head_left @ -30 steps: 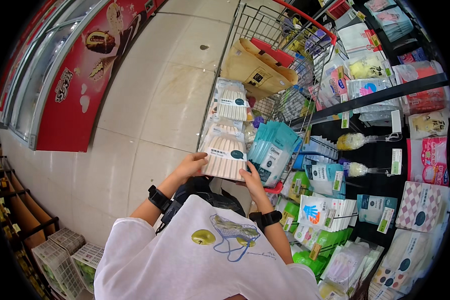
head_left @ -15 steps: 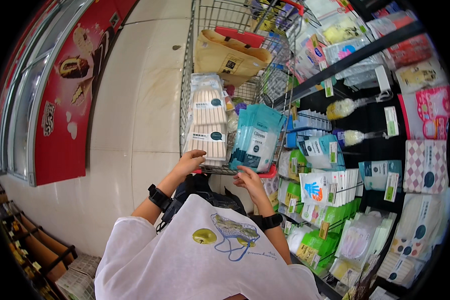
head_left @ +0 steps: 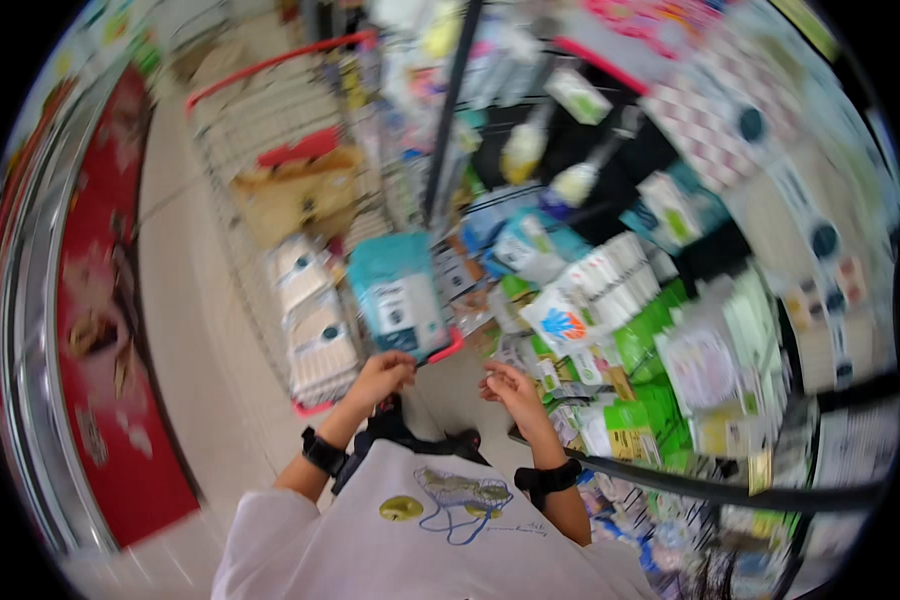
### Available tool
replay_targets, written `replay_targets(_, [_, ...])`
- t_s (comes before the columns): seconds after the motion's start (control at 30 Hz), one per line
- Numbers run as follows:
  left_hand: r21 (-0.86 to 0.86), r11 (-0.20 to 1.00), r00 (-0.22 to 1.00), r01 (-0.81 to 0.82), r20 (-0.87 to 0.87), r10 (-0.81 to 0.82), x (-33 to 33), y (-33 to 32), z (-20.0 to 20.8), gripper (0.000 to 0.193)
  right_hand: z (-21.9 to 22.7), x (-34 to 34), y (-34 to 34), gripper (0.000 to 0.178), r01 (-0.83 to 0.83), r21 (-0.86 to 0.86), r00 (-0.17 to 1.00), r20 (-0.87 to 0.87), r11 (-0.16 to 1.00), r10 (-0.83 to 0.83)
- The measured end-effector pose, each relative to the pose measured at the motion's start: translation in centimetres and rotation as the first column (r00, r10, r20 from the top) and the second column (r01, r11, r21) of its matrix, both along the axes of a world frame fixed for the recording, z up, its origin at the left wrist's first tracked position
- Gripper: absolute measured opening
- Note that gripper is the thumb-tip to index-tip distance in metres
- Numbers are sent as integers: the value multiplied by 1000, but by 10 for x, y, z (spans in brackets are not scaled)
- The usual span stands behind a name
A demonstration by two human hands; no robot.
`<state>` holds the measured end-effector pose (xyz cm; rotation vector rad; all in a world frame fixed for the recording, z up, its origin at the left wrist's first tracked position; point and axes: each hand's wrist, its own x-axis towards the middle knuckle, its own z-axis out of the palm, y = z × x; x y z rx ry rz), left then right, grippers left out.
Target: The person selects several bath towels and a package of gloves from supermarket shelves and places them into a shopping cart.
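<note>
My left hand [head_left: 384, 378] is just past the near end of the shopping cart [head_left: 232, 130], close to the packs inside, its fingers loosely bent and holding nothing I can see. Off to the right, my right hand [head_left: 511, 390] hovers with fingers apart, beside the shelf goods and clear of them. Inside the cart, a teal pack of gloves [head_left: 402, 298] stands at the near right corner. Left of it lie white-and-beige striped packs [head_left: 322, 345]. A brown paper bag [head_left: 298, 200] sits farther in. Motion blurs the picture.
A display rack on the right holds hanging green packs [head_left: 655, 330], a white pack with a blue hand print [head_left: 562, 322] and brushes [head_left: 575, 183]. A dark rail [head_left: 710, 488] edges it. At left runs a red freezer case [head_left: 105, 340], with tiled floor [head_left: 185, 330] beside the cart.
The view has turned to the right, so the cart now appears farther left and slanted. My hands have come away from the cart's near edge, nearer the rack.
</note>
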<state>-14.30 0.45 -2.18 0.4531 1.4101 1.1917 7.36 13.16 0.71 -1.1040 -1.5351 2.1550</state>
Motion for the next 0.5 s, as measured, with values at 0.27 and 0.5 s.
replay_targets(0.27, [271,861,901,432,-76,-428,119,109,97,16,122,147,11,25,383,477,923,-243,791,-300])
replay_targets(0.5, [597,425,687,680,-318,-653,235,175,204,15,212,264,2,23,715,669,657,-545,202,-520])
